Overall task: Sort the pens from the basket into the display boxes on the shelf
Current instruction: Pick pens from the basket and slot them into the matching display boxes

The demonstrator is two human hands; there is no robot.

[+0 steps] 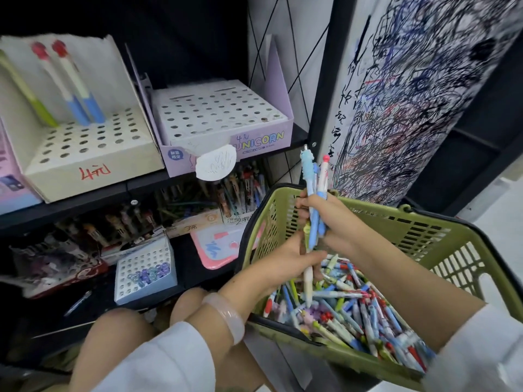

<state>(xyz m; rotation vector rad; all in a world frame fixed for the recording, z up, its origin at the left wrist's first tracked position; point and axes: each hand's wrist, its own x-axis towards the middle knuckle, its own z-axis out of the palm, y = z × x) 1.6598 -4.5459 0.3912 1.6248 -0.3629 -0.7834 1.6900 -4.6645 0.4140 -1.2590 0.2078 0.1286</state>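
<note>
A green plastic basket (424,230) rests on my lap at the right, filled with several colourful pens (353,312). My right hand (331,219) grips a bunch of blue and white pens (315,188) upright above the basket. My left hand (285,261) holds a pale yellow pen (308,281) just below them, its tip down among the loose pens. On the upper shelf stands a cream display box (93,154) with three pens in its holes, and beside it a purple unicorn display box (226,120) with empty holes.
The lower shelf (93,199) holds more pen boxes, a small white perforated box (147,273) with purple-topped pens and a pink board (218,250). A scribbled test paper (410,94) covers the post at the right. My knees (121,335) are under the shelf.
</note>
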